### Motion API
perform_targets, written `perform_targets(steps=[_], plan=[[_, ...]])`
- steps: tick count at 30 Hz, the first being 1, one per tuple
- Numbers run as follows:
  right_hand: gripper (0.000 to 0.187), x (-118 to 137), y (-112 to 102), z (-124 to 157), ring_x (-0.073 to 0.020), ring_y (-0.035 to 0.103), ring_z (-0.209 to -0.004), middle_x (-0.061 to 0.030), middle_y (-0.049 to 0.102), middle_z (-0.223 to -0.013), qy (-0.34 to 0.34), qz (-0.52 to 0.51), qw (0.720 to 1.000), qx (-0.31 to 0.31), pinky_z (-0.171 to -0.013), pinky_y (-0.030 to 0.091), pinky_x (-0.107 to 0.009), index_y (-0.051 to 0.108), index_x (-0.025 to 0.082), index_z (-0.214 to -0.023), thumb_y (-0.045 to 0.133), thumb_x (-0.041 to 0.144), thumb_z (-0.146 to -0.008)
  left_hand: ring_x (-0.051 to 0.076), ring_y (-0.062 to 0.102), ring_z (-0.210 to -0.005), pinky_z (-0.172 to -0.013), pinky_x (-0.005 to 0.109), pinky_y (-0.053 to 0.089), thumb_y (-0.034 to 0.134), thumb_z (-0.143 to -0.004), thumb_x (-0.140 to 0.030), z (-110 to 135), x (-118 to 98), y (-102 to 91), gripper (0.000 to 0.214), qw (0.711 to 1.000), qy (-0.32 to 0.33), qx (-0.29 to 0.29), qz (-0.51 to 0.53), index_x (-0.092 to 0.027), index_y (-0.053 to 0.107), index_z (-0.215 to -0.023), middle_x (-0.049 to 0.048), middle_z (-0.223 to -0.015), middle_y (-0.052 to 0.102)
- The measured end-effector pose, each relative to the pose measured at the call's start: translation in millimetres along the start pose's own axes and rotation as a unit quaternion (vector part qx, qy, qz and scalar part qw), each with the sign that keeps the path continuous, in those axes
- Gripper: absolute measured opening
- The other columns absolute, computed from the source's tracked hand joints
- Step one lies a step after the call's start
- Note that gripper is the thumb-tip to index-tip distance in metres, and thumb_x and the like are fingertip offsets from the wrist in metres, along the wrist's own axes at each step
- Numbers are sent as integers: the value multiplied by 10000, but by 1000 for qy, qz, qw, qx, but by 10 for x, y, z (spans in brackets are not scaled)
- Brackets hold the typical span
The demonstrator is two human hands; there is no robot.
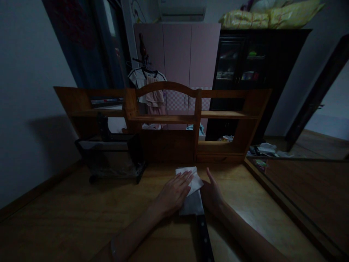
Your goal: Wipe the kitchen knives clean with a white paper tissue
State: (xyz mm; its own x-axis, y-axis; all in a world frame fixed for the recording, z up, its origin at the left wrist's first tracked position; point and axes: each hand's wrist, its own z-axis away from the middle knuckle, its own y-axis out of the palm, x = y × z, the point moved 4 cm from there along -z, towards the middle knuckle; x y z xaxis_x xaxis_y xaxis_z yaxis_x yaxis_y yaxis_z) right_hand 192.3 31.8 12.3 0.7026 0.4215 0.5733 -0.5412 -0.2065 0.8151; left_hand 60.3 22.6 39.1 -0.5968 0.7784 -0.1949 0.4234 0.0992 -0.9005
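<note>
A cleaver (192,204) lies on the wooden tabletop, its broad blade pointing away from me and its black riveted handle toward me. A folded white tissue (195,183) covers the far part of the blade. My left hand (176,191) rests flat on the tissue with its fingers stretched out. At the blade's right edge is my right hand (213,194), its thumb raised and apart. The other fingers of that hand are partly hidden beside the tissue and the blade; whether they touch the blade I cannot tell.
Behind the tabletop (152,233) stands a low wooden shelf unit (169,118). A dark rack-like stand (111,156) is at the back left. A raised wooden edge (275,193) runs along the right side. Farther back are a pink wardrobe (177,54) and a dark cabinet (261,69).
</note>
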Motion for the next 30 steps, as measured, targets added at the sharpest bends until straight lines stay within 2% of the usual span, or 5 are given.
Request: perform_targets(steps=[7, 12, 18, 24, 30], plan=[[479, 87, -164, 2, -237, 659, -789, -47, 670, -609, -46, 31, 998, -15, -951, 404, -449, 664, 167, -740, 436, 572, -858, 156, 181, -1398, -1153, 407, 197, 234, -974, -335, 38, -88, -59, 482, 997, 66, 37, 21, -277, 233, -1453, -26, -1515, 217], [405, 107, -237, 37, -218, 650, -621, -31, 675, -615, -51, 29, 996, -70, -841, 484, -435, 689, 185, -854, 496, 541, -839, 146, 265, -1371, -1143, 399, 216, 237, -970, -286, 63, -247, -112, 457, 989, 131, 62, 39, -266, 326, -1418, -16, -1468, 338], [467, 112, -139, 18, -222, 654, -610, -34, 668, -583, -45, -7, 999, -19, -827, 491, -428, 674, 134, -911, 446, 539, -869, 161, 393, -1307, -1101, 424, 293, 276, -955, -215, 107, -171, -131, 416, 990, 138, -25, 24, -246, 479, -1318, 14, -1368, 493], [472, 89, -123, -10, -253, 661, -891, -109, 716, -912, -34, 11, 999, 27, -898, 454, -429, 638, 119, -990, 450, 534, -868, 166, 309, -1353, -1118, 437, 269, 254, -963, -199, 63, -104, -137, 444, 994, 82, -71, -4, -246, 393, -1382, 21, -1430, 409], [407, 31, -337, -74, -182, 681, -692, -56, 719, -749, -45, 4, 999, -31, -799, 512, -332, 669, 139, -858, 501, 510, -863, 157, 203, -1391, -1146, 416, 208, 247, -973, -268, 6, -200, -78, 482, 995, 101, 2, -1, -239, 234, -1453, 10, -1505, 256]])
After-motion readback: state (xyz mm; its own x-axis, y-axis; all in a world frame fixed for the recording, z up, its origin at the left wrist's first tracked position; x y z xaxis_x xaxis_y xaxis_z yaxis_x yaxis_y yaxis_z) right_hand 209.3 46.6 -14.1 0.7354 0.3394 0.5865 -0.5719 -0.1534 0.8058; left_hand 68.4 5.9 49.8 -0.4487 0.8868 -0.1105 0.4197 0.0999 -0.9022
